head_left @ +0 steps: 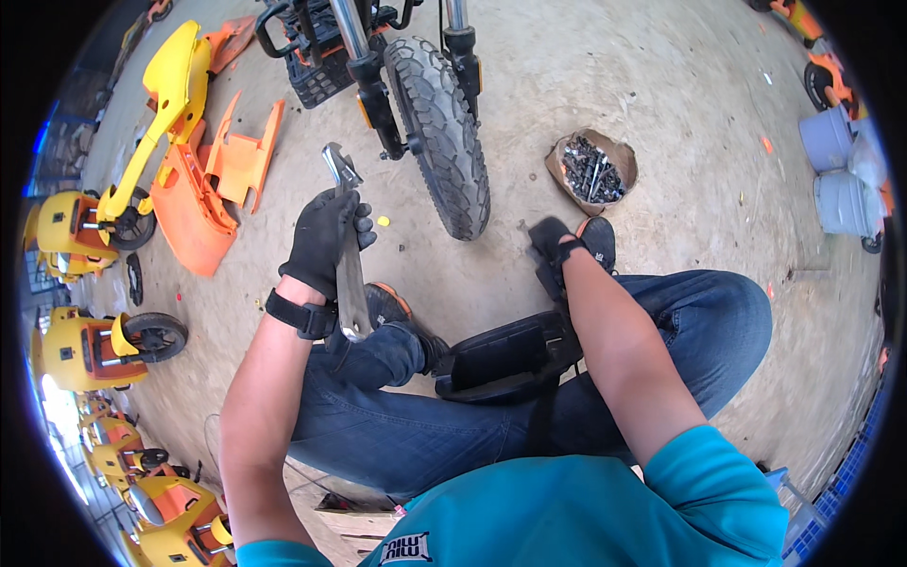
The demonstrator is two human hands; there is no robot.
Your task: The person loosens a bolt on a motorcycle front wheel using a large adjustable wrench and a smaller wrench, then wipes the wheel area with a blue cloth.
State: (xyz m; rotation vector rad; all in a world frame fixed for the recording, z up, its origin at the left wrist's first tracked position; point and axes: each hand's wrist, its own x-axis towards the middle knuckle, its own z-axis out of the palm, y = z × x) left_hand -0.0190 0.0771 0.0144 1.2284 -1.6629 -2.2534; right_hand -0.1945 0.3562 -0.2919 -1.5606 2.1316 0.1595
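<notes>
My left hand [326,236], in a black glove, is closed around the middle of a metal adjustable wrench [351,283]. The jaw end points away from me toward the front wheel [439,132], apart from the tyre. My right hand [550,238], also gloved, is low beside my right shoe [597,244]. Its fingers are smeared and partly hidden, so whether it holds anything does not show. Just beyond it stands a torn-open brown bag [624,175] full of loose screws and small metal parts [592,170]. A black hollow plastic part [501,359] lies against my legs.
The wheel sits between two fork legs [375,99], with a black crate [321,83] beside it. Orange and yellow body panels [194,208] lie at the left. Yellow scooters [80,345] line the left edge. Pale buckets [841,200] stand at the far right.
</notes>
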